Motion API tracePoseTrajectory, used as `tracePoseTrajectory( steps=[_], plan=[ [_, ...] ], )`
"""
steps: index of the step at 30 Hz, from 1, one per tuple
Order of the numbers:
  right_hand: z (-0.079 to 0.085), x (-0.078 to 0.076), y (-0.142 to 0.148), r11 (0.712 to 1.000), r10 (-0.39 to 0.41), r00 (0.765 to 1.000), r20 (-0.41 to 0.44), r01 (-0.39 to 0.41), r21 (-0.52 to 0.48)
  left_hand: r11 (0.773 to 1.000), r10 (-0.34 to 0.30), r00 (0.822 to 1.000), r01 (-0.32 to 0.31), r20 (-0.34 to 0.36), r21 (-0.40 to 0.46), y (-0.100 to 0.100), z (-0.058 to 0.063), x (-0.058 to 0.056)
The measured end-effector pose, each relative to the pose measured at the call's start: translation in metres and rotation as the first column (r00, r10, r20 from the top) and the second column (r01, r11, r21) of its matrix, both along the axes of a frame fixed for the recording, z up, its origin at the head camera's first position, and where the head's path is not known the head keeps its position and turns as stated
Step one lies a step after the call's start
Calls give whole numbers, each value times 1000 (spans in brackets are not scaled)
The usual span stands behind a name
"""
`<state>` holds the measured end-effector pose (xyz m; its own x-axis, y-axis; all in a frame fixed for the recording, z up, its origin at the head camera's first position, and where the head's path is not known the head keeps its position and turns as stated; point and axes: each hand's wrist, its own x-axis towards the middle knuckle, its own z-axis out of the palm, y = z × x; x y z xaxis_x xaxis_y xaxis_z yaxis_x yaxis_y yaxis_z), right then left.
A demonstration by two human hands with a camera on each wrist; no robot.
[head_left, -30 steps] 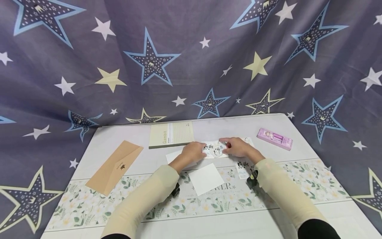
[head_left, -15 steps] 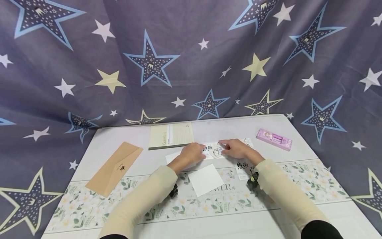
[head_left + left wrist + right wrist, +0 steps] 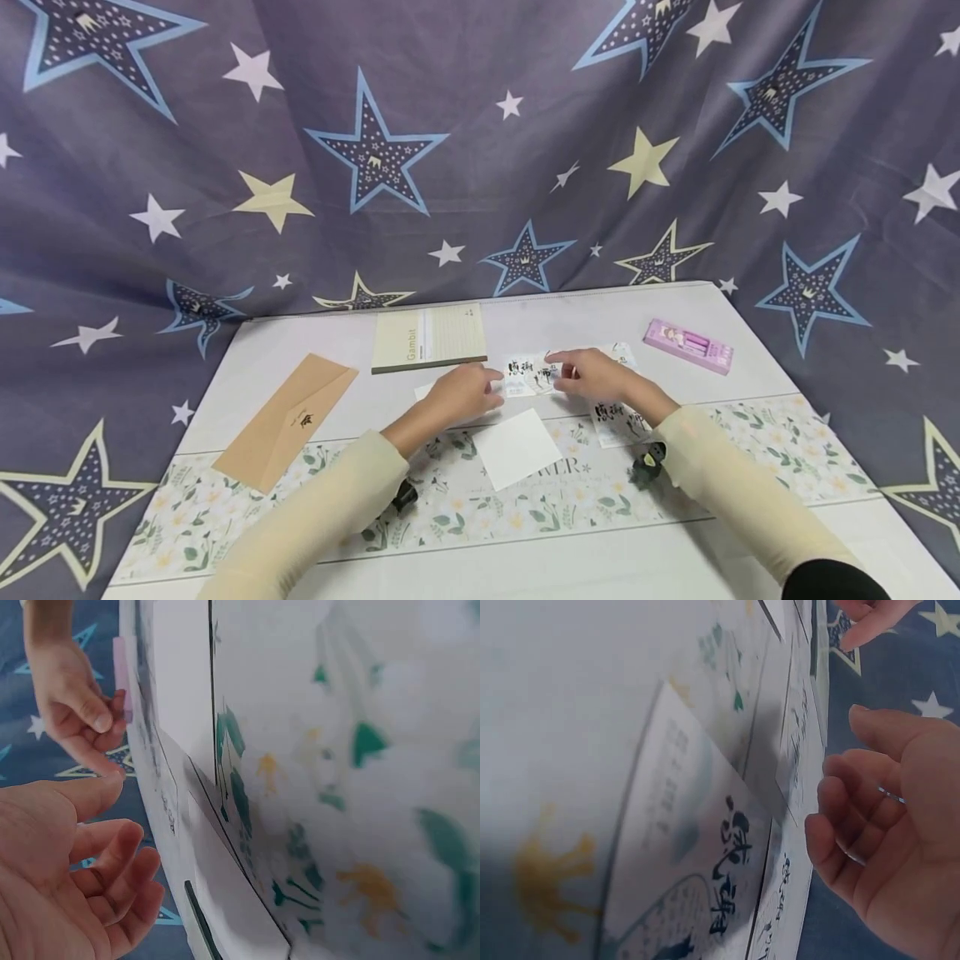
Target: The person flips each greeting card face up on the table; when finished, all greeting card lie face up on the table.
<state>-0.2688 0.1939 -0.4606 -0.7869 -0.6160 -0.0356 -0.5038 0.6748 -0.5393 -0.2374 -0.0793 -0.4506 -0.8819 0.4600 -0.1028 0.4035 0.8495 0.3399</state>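
A white card with black brush lettering [image 3: 527,375] lies flat on the table between the two hands. My left hand [image 3: 459,392] is just off its left end, fingers loosely bent and holding nothing. A white paper [image 3: 423,390] is partly hidden under that hand. At the card's right end is my right hand [image 3: 595,375], forefinger and thumb apart close over the lettering; in the right wrist view its palm [image 3: 915,817] holds nothing. Behind the right hand a second printed card [image 3: 624,354] shows in part. A third lettered card [image 3: 611,423] lies nearer, below the right wrist.
A blank white square of paper [image 3: 517,450] lies in front of the hands. To the left is a brown envelope [image 3: 285,425]. A Gambit notepad [image 3: 431,337] sits at the back, and a purple pen box [image 3: 688,346] at the back right. A star-patterned curtain [image 3: 480,167] hangs behind the table.
My left hand has let go of the lettered card and drawn back to the left. The right hand has loosened from the card's right end and stays close to it.
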Motion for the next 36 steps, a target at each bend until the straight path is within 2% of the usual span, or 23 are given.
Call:
tracePoseTrajectory(
  steps=[5,9,16,20,24,29,36],
  plan=[
    [1,12,-2,998,53,998,-22,-52,21,998,10,1000,-11,17,54,-14,5,19],
    [-1,22,-5,998,63,998,3,-63,-1,995,-19,1000,18,9,96,-21,3,34],
    [-6,37,-13,995,97,994,47,-95,-33,995,-60,998,62,-30,76,-27,-8,63],
    [-9,43,-16,995,95,993,75,-94,-24,994,-82,994,87,-67,61,-27,-13,76],
    [-14,47,-20,997,75,990,117,-77,9,994,-101,990,103,-94,24,-27,-18,84],
    [-18,48,-22,997,66,992,110,-70,38,995,-100,988,95,-122,-40,-23,-24,89],
    [-18,48,-23,997,55,993,109,-61,52,985,-136,965,107,-223,-138,-18,-31,91]
  ],
)
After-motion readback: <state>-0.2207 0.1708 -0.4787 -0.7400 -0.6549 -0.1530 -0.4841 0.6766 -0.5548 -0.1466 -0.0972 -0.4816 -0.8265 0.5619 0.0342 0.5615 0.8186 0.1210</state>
